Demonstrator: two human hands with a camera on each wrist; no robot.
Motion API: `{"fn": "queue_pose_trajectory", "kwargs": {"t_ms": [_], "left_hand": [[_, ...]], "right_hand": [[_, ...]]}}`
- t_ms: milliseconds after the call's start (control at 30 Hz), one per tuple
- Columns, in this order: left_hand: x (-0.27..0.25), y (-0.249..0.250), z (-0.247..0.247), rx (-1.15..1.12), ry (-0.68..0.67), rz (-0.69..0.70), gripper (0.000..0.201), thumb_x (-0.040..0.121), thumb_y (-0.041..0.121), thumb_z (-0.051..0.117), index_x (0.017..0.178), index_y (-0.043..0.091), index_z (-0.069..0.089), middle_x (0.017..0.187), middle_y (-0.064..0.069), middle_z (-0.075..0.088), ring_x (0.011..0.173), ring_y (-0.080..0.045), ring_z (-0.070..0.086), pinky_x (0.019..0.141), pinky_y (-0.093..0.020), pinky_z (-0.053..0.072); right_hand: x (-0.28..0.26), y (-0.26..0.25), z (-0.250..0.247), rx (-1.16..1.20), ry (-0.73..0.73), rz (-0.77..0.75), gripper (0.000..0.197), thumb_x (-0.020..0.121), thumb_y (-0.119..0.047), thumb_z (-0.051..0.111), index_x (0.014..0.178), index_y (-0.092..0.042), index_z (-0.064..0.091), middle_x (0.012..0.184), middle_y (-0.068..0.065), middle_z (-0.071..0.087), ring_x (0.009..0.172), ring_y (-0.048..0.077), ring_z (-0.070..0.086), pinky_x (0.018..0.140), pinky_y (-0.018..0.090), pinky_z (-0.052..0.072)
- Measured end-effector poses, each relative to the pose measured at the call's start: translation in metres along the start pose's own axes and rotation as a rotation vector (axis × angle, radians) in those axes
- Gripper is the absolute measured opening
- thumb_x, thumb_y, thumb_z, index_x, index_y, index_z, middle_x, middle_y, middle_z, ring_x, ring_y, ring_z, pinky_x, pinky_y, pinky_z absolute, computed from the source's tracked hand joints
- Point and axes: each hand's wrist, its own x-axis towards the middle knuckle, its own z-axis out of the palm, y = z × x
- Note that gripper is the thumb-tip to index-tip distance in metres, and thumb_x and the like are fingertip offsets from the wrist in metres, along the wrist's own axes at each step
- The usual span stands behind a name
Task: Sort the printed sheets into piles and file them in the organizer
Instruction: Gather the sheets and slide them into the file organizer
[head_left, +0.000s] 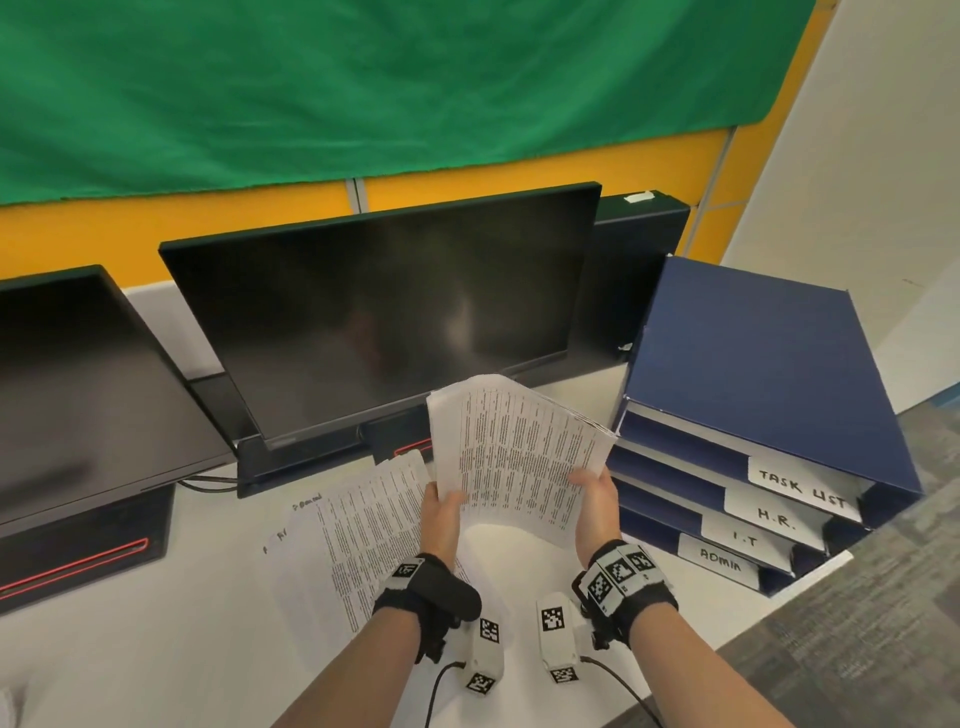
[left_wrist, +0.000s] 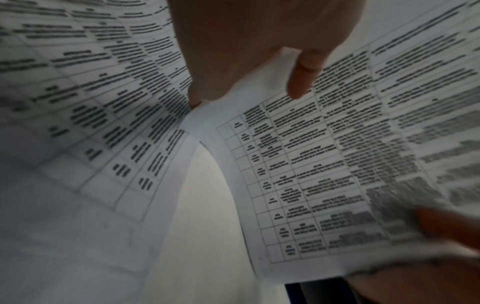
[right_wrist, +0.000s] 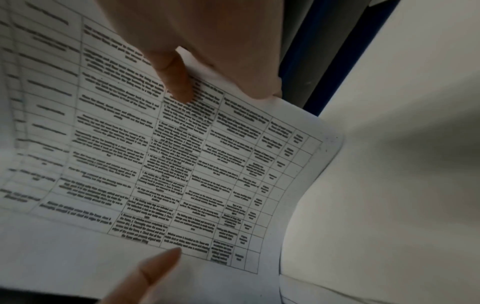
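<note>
A thick stack of printed sheets with tables of text is lifted above the white desk, bowed upward. My left hand grips its near left corner and my right hand grips its near right edge. In the left wrist view the stack curves under my thumb, and the right wrist view shows the stack pinched the same way. More printed sheets lie spread flat on the desk to the left. The blue organizer stands at the right, with trays labelled TASK LIST, H.R., I.T and ADMIN.
A dark monitor stands right behind the lifted stack, and a second monitor is at the left. The desk's right edge runs just past the organizer, with grey carpet beyond. A yellow and green partition rises behind.
</note>
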Motion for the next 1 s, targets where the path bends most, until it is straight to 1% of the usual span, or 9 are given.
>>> {"fn": "queue_pose_trajectory", "kwargs": {"t_ms": [133,200,400,567,667,733,833,933,1000], "left_hand": [[-0.014,0.031,-0.001,0.026,-0.097,0.166,0.033,0.091,0.027,0.058,0.117,0.03,0.038,0.109,0.013,0.055,0.099,-0.002,0.055,0.089,-0.029,0.042],[-0.02,0.058,0.0,0.002,-0.093,0.26,0.026,0.089,0.04,0.056,0.112,0.033,0.044,0.108,0.008,0.058,0.098,-0.01,0.059,0.08,-0.031,0.049],[0.002,0.117,0.016,0.116,0.177,0.274,0.039,0.088,0.06,0.04,0.098,0.024,0.048,0.091,0.004,0.057,0.086,-0.015,0.058,0.074,-0.035,0.045],[0.018,0.103,0.016,0.136,0.255,0.256,0.022,0.094,0.041,0.047,0.085,0.022,0.053,0.085,0.0,0.06,0.087,-0.02,0.061,0.083,-0.042,0.051],[0.015,0.1,0.015,0.103,0.189,0.301,0.021,0.095,0.047,0.04,0.082,0.031,0.047,0.086,0.006,0.057,0.085,-0.015,0.058,0.081,-0.038,0.048],[0.007,0.092,0.009,0.076,0.035,0.344,0.015,0.094,0.046,0.042,0.098,0.032,0.045,0.089,0.01,0.055,0.086,-0.01,0.056,0.078,-0.035,0.045],[-0.004,0.069,-0.005,0.269,-0.101,0.394,0.042,0.093,0.037,0.049,0.127,0.026,0.028,0.101,0.015,0.053,0.091,-0.004,0.056,0.074,-0.025,0.047],[-0.003,0.041,-0.017,0.457,-0.117,0.365,0.048,0.091,0.023,0.058,0.129,0.02,0.028,0.112,0.012,0.053,0.098,-0.009,0.057,0.082,-0.028,0.051],[0.0,0.028,-0.017,0.543,-0.068,0.368,0.033,0.096,0.017,0.046,0.128,0.017,0.034,0.111,0.003,0.059,0.094,-0.018,0.062,0.083,-0.032,0.052]], "right_hand": [[0.002,0.004,-0.003,-0.103,-0.006,-0.053,0.038,0.087,0.003,0.048,0.113,-0.023,0.058,0.112,-0.001,0.062,0.106,0.017,0.056,0.093,0.037,0.042],[0.002,0.005,-0.005,-0.148,-0.028,-0.089,0.038,0.085,0.005,0.051,0.098,-0.029,0.06,0.103,-0.005,0.062,0.098,0.01,0.054,0.081,0.026,0.039],[0.004,0.013,-0.01,-0.189,-0.066,-0.137,0.009,0.084,-0.01,0.066,0.09,-0.01,0.059,0.097,0.007,0.061,0.092,0.018,0.052,0.071,0.024,0.037],[-0.002,0.012,-0.009,-0.147,-0.074,-0.15,0.016,0.093,-0.017,0.055,0.106,-0.019,0.064,0.105,-0.004,0.065,0.101,0.007,0.054,0.077,0.019,0.037],[-0.006,0.01,-0.007,-0.124,-0.071,-0.118,0.022,0.09,-0.021,0.058,0.111,-0.021,0.064,0.109,-0.006,0.066,0.104,0.007,0.054,0.083,0.025,0.036],[-0.005,0.01,-0.009,-0.11,-0.056,-0.107,0.029,0.089,-0.023,0.059,0.117,-0.02,0.062,0.113,-0.005,0.066,0.107,0.008,0.055,0.087,0.028,0.035],[-0.005,0.012,-0.013,-0.153,-0.038,-0.121,0.028,0.091,-0.02,0.058,0.118,-0.021,0.06,0.117,-0.004,0.064,0.11,0.012,0.056,0.087,0.027,0.039],[-0.004,0.016,-0.015,-0.253,-0.016,-0.111,0.029,0.096,-0.015,0.048,0.124,-0.02,0.054,0.121,-0.002,0.06,0.115,0.018,0.054,0.1,0.035,0.041],[-0.004,0.019,-0.018,-0.293,0.02,-0.122,0.033,0.097,-0.016,0.045,0.129,-0.021,0.051,0.124,-0.002,0.059,0.117,0.018,0.055,0.105,0.042,0.041]]}}
